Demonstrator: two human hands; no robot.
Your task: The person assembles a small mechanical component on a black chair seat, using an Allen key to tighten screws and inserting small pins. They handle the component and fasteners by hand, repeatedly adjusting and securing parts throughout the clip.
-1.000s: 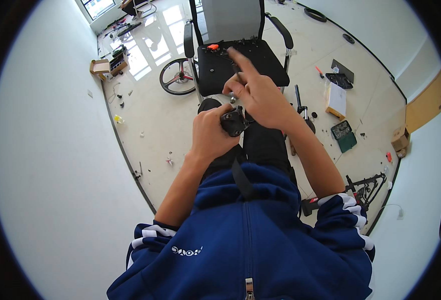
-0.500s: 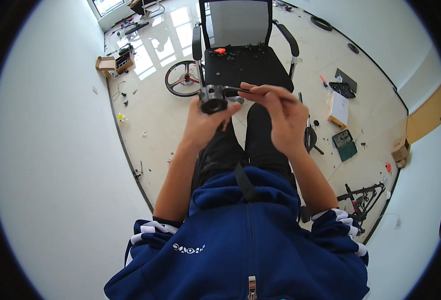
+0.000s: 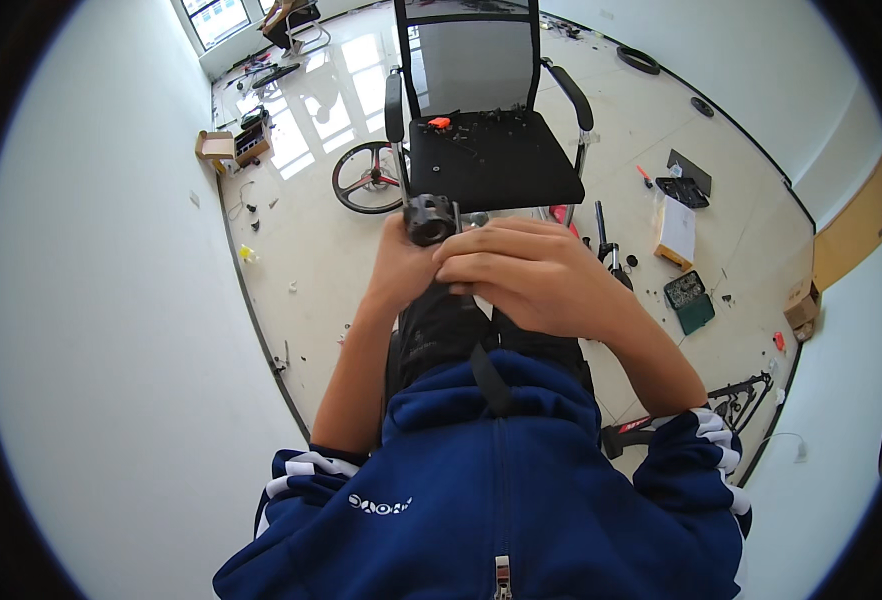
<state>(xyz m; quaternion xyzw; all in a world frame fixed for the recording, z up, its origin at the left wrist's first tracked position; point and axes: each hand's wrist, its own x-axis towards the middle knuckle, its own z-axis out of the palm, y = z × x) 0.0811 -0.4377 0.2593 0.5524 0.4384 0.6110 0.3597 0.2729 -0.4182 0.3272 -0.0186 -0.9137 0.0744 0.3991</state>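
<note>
My left hand [image 3: 401, 268] is closed around a black metal part with a round opening, which looks like a bicycle stem [image 3: 429, 218]. It is held up in front of the chair's seat. My right hand [image 3: 536, 268] is pressed in from the right, its fingertips meeting beside the stem. A short stretch of a thin metal hex key [image 3: 457, 216] shows upright at the stem's right side, above my right fingers. The rest of the key is hidden behind those fingers.
A black office chair [image 3: 491, 165] stands ahead, with an orange item [image 3: 439, 123] and small dark bits on its seat. A spoked wheel [image 3: 369, 178] lies left of it. On the right are a white box [image 3: 675, 232], a green case [image 3: 695, 313] and a bike frame [image 3: 741, 400].
My right hand has moved left and turned, bringing its fingers close against the stem. The hex key swung from pointing right to standing upright. The stem dropped slightly in view.
</note>
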